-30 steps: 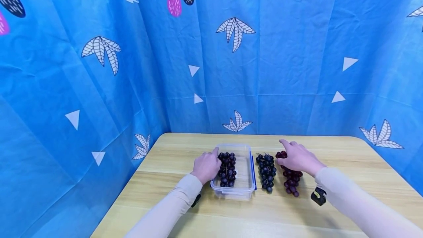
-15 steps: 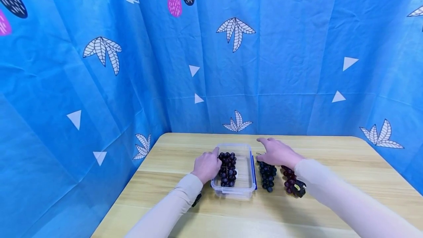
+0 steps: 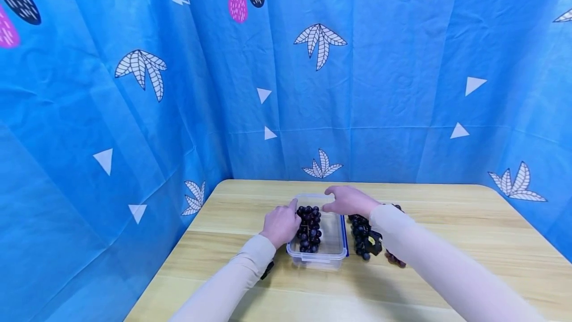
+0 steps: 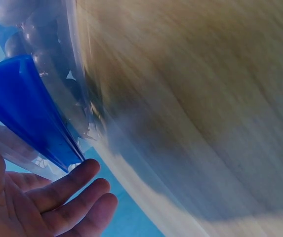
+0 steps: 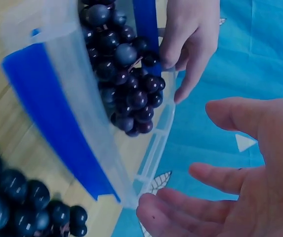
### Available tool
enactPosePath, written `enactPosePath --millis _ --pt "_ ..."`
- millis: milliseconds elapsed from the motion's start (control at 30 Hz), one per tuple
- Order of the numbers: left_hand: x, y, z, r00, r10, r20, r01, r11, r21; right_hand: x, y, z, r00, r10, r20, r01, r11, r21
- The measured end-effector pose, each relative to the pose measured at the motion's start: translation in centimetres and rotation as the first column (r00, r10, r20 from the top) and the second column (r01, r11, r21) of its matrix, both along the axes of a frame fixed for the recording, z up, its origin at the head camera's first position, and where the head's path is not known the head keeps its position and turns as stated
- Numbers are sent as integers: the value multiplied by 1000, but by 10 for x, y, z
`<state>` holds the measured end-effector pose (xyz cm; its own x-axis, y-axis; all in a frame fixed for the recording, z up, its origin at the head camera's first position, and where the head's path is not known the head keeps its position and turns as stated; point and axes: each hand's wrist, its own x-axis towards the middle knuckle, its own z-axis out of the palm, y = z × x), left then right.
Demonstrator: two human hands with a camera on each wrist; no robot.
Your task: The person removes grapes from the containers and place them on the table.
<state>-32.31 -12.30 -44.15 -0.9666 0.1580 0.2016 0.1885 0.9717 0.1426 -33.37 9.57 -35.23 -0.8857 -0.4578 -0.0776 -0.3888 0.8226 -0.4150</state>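
Observation:
A clear plastic food container (image 3: pixel 331 235) with blue latch flaps (image 5: pixel 57 118) sits on the table. Inside, along its left side, lies a bunch of dark grapes (image 3: pixel 309 230). My left hand (image 3: pixel 280 225) holds the container's left wall; in the left wrist view its fingers (image 4: pixel 64 190) lie against a blue flap. Over the container's far right part hovers my right hand (image 3: pixel 350 200), thumb and fingers spread apart, holding nothing. To the right of the container lies a second bunch of black grapes (image 3: pixel 359 232), partly hidden by the right wrist.
A reddish bunch of grapes (image 3: pixel 395 260) lies farther right, mostly covered by the right sleeve (image 3: pixel 415 242). The wooden table (image 3: pixel 214 262) ends at a blue patterned curtain (image 3: pixel 380 88) behind and to the left.
My right hand has moved left, from over the reddish grapes past the black bunch to the container. The left hand, the container and its grapes stay in place.

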Motion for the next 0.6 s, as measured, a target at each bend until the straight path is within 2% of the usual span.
enactPosePath --millis 300,433,600 --pt "-2 1 0 1000 -6 6 6 1000 3 -17 -23 -9 997 -2 81 3 1000 -1" --pt "-2 1 0 1000 -8 1 8 1000 -6 -20 -31 -8 994 10 105 -11 1000 6" --pt "-1 -1 0 1000 -12 -12 12 1000 -8 -23 -41 -10 984 0 177 0 1000 2"
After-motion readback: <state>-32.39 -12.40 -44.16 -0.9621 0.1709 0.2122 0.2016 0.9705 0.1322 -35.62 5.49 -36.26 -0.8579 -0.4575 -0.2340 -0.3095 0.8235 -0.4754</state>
